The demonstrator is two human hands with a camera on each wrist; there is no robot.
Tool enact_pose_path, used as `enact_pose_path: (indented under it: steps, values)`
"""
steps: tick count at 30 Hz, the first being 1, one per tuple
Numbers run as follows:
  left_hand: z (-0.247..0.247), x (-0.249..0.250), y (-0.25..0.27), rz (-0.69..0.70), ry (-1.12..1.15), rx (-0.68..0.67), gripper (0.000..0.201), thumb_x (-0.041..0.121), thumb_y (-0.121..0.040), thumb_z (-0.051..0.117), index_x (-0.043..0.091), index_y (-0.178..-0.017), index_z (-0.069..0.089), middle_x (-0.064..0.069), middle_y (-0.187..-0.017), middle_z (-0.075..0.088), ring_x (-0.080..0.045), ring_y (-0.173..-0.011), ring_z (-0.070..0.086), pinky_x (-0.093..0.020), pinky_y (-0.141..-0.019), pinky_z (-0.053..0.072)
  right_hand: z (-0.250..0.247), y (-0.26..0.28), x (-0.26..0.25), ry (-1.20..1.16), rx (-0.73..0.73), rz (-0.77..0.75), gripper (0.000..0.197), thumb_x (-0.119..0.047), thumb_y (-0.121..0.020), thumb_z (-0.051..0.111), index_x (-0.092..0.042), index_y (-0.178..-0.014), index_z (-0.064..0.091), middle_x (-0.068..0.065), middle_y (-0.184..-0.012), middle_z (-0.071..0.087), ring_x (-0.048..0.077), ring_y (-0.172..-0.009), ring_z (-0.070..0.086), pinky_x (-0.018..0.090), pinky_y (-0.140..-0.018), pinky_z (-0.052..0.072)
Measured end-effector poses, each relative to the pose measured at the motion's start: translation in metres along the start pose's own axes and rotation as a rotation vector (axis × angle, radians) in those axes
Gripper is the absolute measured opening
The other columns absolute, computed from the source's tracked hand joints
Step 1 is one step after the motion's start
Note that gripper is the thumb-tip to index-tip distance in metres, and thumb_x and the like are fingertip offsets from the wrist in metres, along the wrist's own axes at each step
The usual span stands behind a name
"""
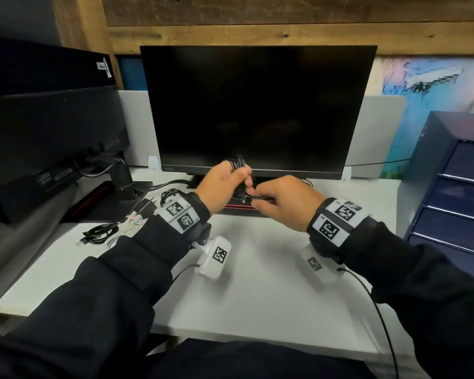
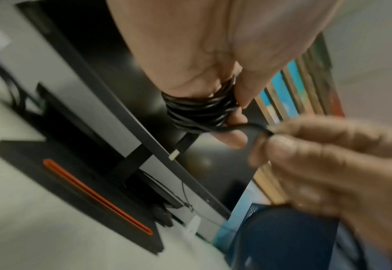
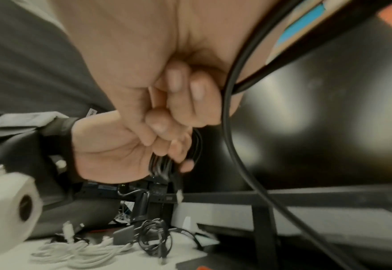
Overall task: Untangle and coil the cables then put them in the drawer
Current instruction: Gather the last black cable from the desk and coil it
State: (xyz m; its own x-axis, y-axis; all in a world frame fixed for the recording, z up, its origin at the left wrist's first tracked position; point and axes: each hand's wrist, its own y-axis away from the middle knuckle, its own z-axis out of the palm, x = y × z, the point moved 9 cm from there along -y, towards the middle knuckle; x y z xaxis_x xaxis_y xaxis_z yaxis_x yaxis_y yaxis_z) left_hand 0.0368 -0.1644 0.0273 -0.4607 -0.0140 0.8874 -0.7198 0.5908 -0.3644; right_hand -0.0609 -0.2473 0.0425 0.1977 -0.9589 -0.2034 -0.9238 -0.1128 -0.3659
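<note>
A black cable [image 2: 199,111] is wound in several loops around the fingers of my left hand [image 1: 225,184], held up in front of the monitor. Its plug [image 2: 181,148] hangs free below the coil. My right hand [image 1: 282,201] pinches the cable's loose end [image 2: 250,127] just right of the coil. In the right wrist view the coil [image 3: 160,164] shows in my left palm. More cables lie on the desk at the left: a black coiled one [image 1: 99,232], a white one [image 3: 79,254] and a black tangle [image 3: 153,235].
A dark monitor [image 1: 257,110] stands just behind my hands on a black stand with a red stripe [image 2: 93,195]. A blue drawer unit [image 1: 454,192] stands at the right, its drawers closed. A second monitor [image 1: 47,138] sits at the left. The white desk [image 1: 257,283] lies below.
</note>
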Motion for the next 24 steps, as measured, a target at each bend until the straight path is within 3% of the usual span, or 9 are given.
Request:
enact_pose_path:
  steps: [2, 3, 4, 6, 9, 12, 18, 22, 24]
  values:
    - [0.014, -0.003, 0.004, 0.003, -0.216, -0.087, 0.030, 0.030, -0.098, 0.052, 0.003, -0.098, 0.062, -0.014, -0.083, 0.071, -0.024, -0.077, 0.066, -0.045, -0.079, 0.055, -0.013, 0.000, -0.004, 0.149, 0.012, -0.058, 0.016, -0.037, -0.094, 0.061, -0.031, -0.082, 0.069, -0.015, -0.064, 0.055, 0.003, -0.060, 0.050, 0.016, -0.053, 0.029]
    - [0.022, -0.005, 0.006, -0.023, -0.237, -0.136, 0.033, 0.031, -0.098, 0.050, 0.001, -0.103, 0.060, -0.015, -0.082, 0.071, -0.027, -0.078, 0.068, -0.045, -0.080, 0.056, -0.019, -0.001, -0.006, 0.223, 0.036, -0.091, 0.014, -0.040, -0.093, 0.062, -0.034, -0.089, 0.073, -0.017, -0.068, 0.059, 0.005, -0.065, 0.052, 0.019, -0.056, 0.036]
    - [0.026, -0.006, 0.008, -0.052, -0.226, -0.172, 0.034, 0.030, -0.100, 0.049, -0.002, -0.103, 0.058, -0.013, -0.079, 0.070, -0.027, -0.075, 0.068, -0.043, -0.078, 0.057, -0.026, -0.001, -0.007, 0.277, 0.066, -0.118, 0.015, -0.044, -0.093, 0.061, -0.038, -0.095, 0.075, -0.017, -0.075, 0.064, 0.006, -0.070, 0.056, 0.023, -0.060, 0.044]
    - [0.029, 0.001, 0.011, -0.085, -0.180, -0.220, 0.034, 0.025, -0.104, 0.043, -0.002, -0.087, 0.056, -0.010, -0.070, 0.063, -0.020, -0.064, 0.061, -0.034, -0.070, 0.053, -0.036, -0.001, -0.008, 0.325, 0.132, -0.174, 0.023, -0.051, -0.092, 0.057, -0.040, -0.102, 0.074, -0.014, -0.086, 0.069, 0.011, -0.079, 0.062, 0.034, -0.067, 0.053]
    - [0.037, 0.010, 0.016, -0.092, -0.148, -0.367, 0.044, 0.036, -0.102, 0.033, 0.005, -0.077, 0.053, -0.013, -0.062, 0.052, -0.025, -0.055, 0.047, -0.039, -0.067, 0.044, -0.037, 0.005, -0.014, 0.346, 0.233, -0.319, 0.030, -0.050, -0.095, 0.051, -0.034, -0.101, 0.075, -0.010, -0.080, 0.065, 0.016, -0.069, 0.063, 0.032, -0.056, 0.050]
    - [0.041, 0.014, 0.023, -0.180, 0.055, -0.472, 0.033, 0.034, -0.093, 0.036, 0.007, -0.079, 0.050, -0.005, -0.057, 0.044, -0.020, -0.048, 0.034, -0.038, -0.059, 0.030, -0.038, 0.008, -0.017, 0.341, 0.340, -0.383, 0.038, -0.048, -0.099, 0.042, -0.030, -0.101, 0.075, -0.006, -0.074, 0.058, 0.018, -0.059, 0.056, 0.030, -0.047, 0.045]
    - [0.041, 0.027, 0.030, -0.266, 0.136, -0.517, 0.032, 0.026, -0.103, 0.038, 0.013, -0.076, 0.051, 0.002, -0.054, 0.037, -0.013, -0.043, 0.030, -0.027, -0.067, 0.050, -0.048, 0.008, 0.004, 0.252, 0.401, -0.318, 0.043, -0.046, -0.104, 0.034, -0.022, -0.113, 0.068, -0.003, -0.085, 0.058, 0.019, -0.069, 0.057, 0.031, -0.057, 0.047]
    - [0.044, 0.039, 0.032, -0.287, 0.473, -0.560, 0.032, 0.031, -0.099, 0.038, 0.014, -0.074, 0.048, 0.007, -0.050, 0.033, -0.009, -0.037, 0.028, -0.029, -0.064, 0.046, -0.041, 0.002, 0.029, 0.042, 0.362, -0.149, 0.032, -0.041, -0.104, 0.037, -0.025, -0.117, 0.061, -0.008, -0.094, 0.062, 0.014, -0.082, 0.060, 0.033, -0.071, 0.051]
    - [0.043, 0.044, 0.030, -0.289, 0.641, -0.557, 0.032, 0.033, -0.098, 0.038, 0.013, -0.074, 0.047, 0.007, -0.051, 0.032, -0.008, -0.036, 0.028, -0.028, -0.063, 0.046, -0.025, 0.001, 0.043, 0.020, 0.279, -0.035, 0.023, -0.040, -0.102, 0.039, -0.025, -0.109, 0.056, -0.010, -0.085, 0.063, 0.017, -0.078, 0.062, 0.037, -0.070, 0.052]
